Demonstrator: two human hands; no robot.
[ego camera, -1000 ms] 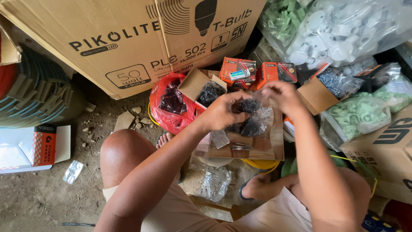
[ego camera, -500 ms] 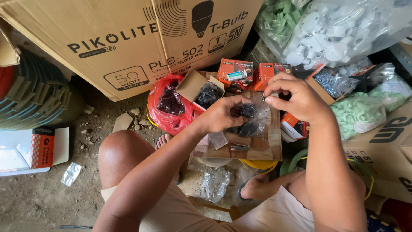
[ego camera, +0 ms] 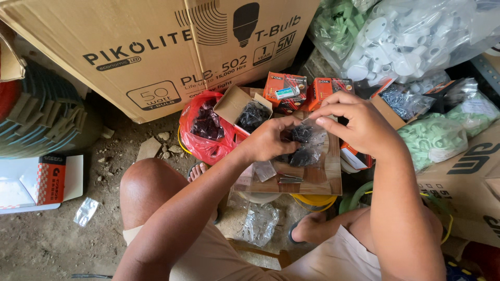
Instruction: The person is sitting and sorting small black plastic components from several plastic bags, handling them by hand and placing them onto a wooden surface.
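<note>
Seated worker, seen from above: both hands at a small clear plastic bag [ego camera: 307,140] of dark screws, held just over a wooden board [ego camera: 317,179] on the lap. Left hand [ego camera: 268,140] grips the bag's lower part; right hand [ego camera: 359,122] pinches its top edge w/ thumb & forefinger. Vs. a sec ago the right hand has shifted left & closed on the bag's mouth, so the bag looks about filled & ready for closing. Red bag [ego camera: 203,130] & open box of screws [ego camera: 245,109] sit just behind.
</note>
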